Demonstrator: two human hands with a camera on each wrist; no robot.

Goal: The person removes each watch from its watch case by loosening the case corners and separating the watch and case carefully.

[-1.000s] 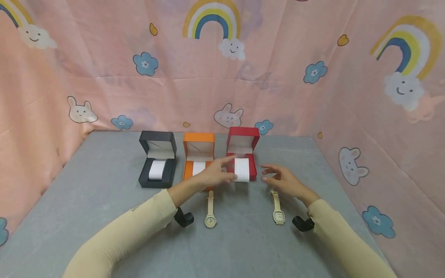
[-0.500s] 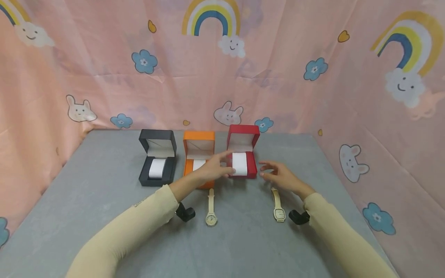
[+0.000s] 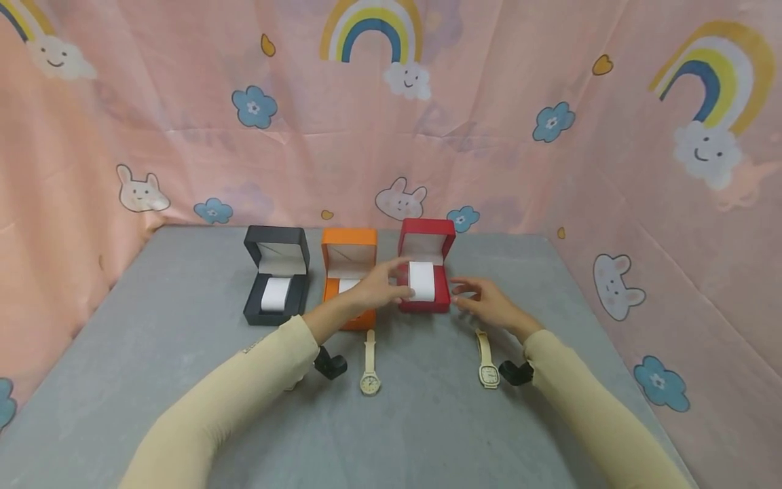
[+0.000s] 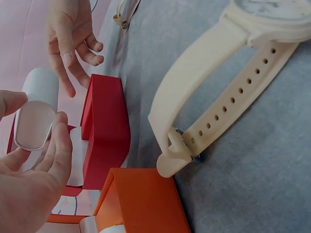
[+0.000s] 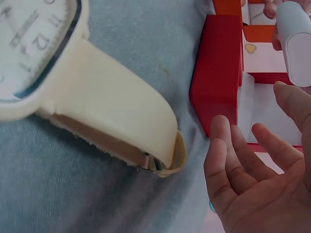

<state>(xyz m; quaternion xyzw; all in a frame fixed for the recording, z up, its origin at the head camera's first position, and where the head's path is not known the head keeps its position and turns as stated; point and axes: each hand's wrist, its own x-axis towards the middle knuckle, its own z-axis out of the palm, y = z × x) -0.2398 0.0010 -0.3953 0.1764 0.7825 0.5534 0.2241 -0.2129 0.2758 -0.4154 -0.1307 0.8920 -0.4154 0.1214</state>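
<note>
My left hand (image 3: 374, 290) pinches one end of a white watch cushion (image 3: 422, 281) just over the base of the open red watch box (image 3: 427, 229). In the left wrist view, the thumb and fingers lie around the cushion's flat oval end (image 4: 35, 124). My right hand (image 3: 489, 303) holds nothing, its fingers loosely bent at the red box's right side; the right wrist view shows its palm. Below it lies a cream watch with a squarish dial (image 3: 489, 375). Another cream watch, with a round dial (image 3: 369, 384), lies below my left hand.
Left of the red box stands an open orange box (image 3: 349, 237) with a white cushion, partly hidden by my left hand. Farther left is an open black box (image 3: 275, 236), also with a white cushion (image 3: 276, 294). A patterned pink cloth (image 3: 489, 156) borders the grey table (image 3: 415, 435).
The white cushion has moved back from the red box's front edge to over its base, in my left hand. My right hand has come left, closer to the box.
</note>
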